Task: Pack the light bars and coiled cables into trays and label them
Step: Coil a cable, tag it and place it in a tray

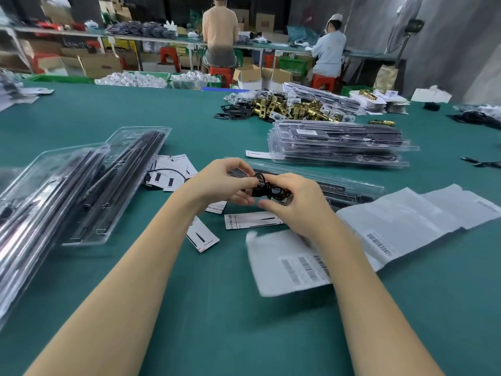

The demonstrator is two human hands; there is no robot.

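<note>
Both hands meet above the green worktop [217, 308], forearms angled inward. Left hand [227, 183] and right hand [295, 202] pinch a coiled black cable [267, 189] between curled fingers, just over a clear tray [339, 183].

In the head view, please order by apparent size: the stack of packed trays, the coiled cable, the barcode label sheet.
1. Stack of packed trays and barcode label sheet: similar; the sheet lies nearer the camera, so unsure.
2. Coiled cable, held by both hands: clearly smallest.
</note>
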